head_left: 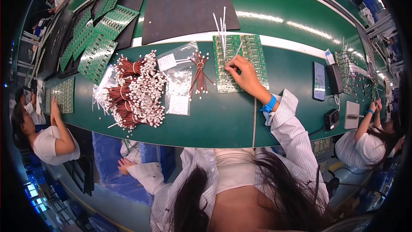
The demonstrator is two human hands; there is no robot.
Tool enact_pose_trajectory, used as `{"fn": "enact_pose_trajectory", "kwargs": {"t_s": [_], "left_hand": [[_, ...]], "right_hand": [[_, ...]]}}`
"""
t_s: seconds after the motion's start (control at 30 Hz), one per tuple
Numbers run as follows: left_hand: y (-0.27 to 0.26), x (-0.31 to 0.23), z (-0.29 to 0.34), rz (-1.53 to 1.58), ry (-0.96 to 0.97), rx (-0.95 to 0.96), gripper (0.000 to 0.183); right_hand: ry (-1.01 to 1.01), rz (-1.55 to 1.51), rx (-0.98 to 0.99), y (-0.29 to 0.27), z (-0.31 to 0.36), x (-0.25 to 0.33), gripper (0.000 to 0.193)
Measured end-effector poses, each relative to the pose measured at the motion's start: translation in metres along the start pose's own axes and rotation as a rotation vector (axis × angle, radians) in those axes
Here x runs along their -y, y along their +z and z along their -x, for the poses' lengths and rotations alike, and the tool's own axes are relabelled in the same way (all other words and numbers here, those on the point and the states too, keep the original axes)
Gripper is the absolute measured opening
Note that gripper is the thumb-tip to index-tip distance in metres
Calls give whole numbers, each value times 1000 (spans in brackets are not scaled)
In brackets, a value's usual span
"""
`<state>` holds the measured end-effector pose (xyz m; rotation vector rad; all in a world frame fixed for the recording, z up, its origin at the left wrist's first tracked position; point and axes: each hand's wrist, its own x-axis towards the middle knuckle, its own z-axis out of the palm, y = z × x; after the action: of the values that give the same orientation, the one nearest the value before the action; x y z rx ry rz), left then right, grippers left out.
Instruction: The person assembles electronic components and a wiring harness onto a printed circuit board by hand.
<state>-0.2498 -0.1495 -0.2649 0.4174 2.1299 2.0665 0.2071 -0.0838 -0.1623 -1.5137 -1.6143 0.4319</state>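
Note:
My right hand (pixel 243 72) is over a green circuit board panel (pixel 253 44), thumb and forefinger pinched together on a thin white strip (pixel 238 50). Several similar white strips (pixel 222 30) rise from the panel's upper left part and stick out past its far edge. Below the table's front edge, at the lower left, my left hand (pixel 125 165) is held out with fingers apart and nothing in it. It is beside a blue plastic bag (pixel 109 157). A tied bundle of brown cables (pixel 200 71) with white connectors lies to the left of the panel.
A large heap of brown cable bundles (pixel 136 90) sits left of clear plastic bags (pixel 179 81). Green panels (pixel 98 56) lean at the far left, near a black mat (pixel 186 8). A phone (pixel 319 80) and black case (pixel 334 78) lie right. People work at both sides.

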Motion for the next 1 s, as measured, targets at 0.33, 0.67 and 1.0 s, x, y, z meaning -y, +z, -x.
{"fn": "enact_pose_trajectory", "kwargs": {"t_s": [0.33, 0.67, 1.0], "left_hand": [[24, -123, 24, 139, 408, 77, 28], [55, -143, 84, -217, 1346, 415, 19], [102, -144, 144, -223, 1247, 915, 21]], "right_hand": [[-97, -123, 20, 16, -5, 8, 4], [-197, -67, -20, 26, -7, 4, 6], [-210, 58, -81, 25, 1, -1, 8]]}}
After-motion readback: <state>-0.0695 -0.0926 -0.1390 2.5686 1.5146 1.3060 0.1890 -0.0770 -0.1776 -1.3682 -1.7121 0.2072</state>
